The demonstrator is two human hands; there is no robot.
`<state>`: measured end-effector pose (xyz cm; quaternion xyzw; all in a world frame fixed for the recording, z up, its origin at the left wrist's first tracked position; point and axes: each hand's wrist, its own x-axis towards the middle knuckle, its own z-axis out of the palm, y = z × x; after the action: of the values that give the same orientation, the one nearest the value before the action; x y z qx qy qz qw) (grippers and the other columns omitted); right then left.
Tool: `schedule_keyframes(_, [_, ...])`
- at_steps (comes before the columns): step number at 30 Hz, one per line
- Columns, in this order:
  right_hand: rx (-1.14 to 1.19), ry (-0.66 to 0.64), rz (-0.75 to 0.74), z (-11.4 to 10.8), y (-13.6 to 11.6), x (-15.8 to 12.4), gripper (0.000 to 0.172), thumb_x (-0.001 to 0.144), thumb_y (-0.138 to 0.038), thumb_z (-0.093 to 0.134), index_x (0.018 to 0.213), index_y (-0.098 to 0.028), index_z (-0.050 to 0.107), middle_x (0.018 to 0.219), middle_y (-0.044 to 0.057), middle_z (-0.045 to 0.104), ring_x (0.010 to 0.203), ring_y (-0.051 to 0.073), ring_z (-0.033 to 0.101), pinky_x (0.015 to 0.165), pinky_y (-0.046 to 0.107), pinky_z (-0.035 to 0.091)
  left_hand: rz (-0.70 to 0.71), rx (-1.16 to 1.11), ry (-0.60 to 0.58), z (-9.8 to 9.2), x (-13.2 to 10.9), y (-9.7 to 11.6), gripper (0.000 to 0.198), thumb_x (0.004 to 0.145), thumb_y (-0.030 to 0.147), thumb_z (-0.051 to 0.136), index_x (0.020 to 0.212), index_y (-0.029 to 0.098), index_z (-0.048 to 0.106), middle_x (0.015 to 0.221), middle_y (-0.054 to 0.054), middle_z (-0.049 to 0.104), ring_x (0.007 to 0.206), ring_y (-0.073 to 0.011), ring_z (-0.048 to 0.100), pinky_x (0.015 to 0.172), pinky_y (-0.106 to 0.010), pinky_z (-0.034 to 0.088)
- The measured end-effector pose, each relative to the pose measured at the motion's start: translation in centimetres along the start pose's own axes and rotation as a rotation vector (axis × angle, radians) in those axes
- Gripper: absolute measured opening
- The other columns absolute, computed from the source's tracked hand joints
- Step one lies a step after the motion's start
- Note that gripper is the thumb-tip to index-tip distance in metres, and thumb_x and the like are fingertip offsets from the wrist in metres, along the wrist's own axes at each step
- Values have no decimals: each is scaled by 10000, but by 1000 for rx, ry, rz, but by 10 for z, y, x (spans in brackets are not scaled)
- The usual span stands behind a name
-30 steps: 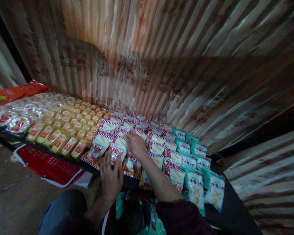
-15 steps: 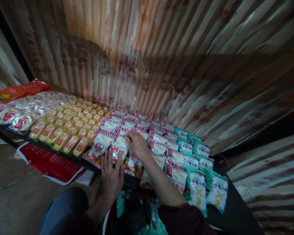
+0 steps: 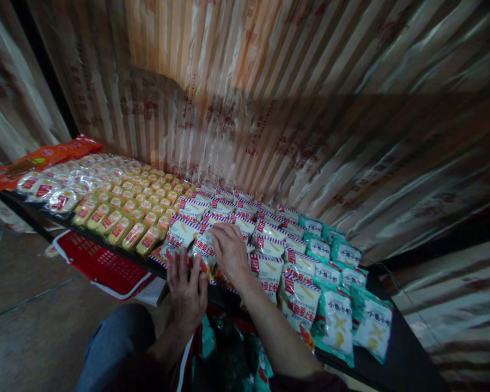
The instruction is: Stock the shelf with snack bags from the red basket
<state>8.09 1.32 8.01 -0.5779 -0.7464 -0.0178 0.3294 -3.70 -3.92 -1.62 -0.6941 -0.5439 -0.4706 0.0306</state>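
Observation:
My left hand (image 3: pixel 185 291) lies against the lower front of two white and red snack bags, fingers stretched out and apart. One of them, a snack bag (image 3: pixel 179 234), leans in the front row just above its fingertips. My right hand (image 3: pixel 231 253) has its fingers bent together at the upper right corner of the neighbouring snack bag (image 3: pixel 204 244). Its fingertips are partly hidden. More white and red snack bags (image 3: pixel 267 269) with striped top edges stand in tilted rows around both hands.
A dark shelf (image 3: pixel 400 354) carries the goods. Green and white snack bags (image 3: pixel 337 321) stand at right; yellow-wrapped snacks (image 3: pixel 118 231), clear-wrapped round snacks (image 3: pixel 63 200) and an orange bag (image 3: pixel 44 158) lie left. Below is a red basket (image 3: pixel 106 267). Corrugated sheeting (image 3: pixel 228 109) rises behind.
The view has shifted, so the shelf and goods appear farther right. Both hands stay at the same front bags, with the right hand's fingers still bent by the bag's corner.

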Motion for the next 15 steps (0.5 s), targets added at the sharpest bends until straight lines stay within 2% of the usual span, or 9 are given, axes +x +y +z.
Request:
schedule_keyframes(3, [22,-28,-26,9,-7,6,270,891,-181,489,1039,-223,711,1157,85,654,1187,233,455,1025,436,403,-50,21,34,-2,0,-5,642,887,147,485,1468,274,244,1581,-83,131,1439,-337,126,1114,-598,238])
schedule_keyframes(7, [5,-97,-26,23,-13,16,247,882,-193,520,1035,-234,709,1211,54,644,1285,254,373,1066,476,339,-66,25,25,5,-5,-9,691,896,162,474,1492,261,138,1581,-103,123,1436,-338,135,1107,-605,250])
schedule_keyframes(10, [12,-143,-23,28,-14,22,248,889,-180,508,1027,-232,708,1146,28,682,1257,254,403,1071,474,319,-90,29,-12,11,-9,-8,679,906,179,460,1494,247,129,1579,-118,119,1438,-344,119,1107,-606,243])
schedule_keyframes(15, [39,-139,-1,29,-15,27,263,900,-171,487,1029,-244,705,1124,21,693,1232,239,427,1067,464,316,-124,19,-20,14,-8,-4,648,911,207,455,1490,232,164,1573,-127,144,1441,-339,107,1109,-592,244])
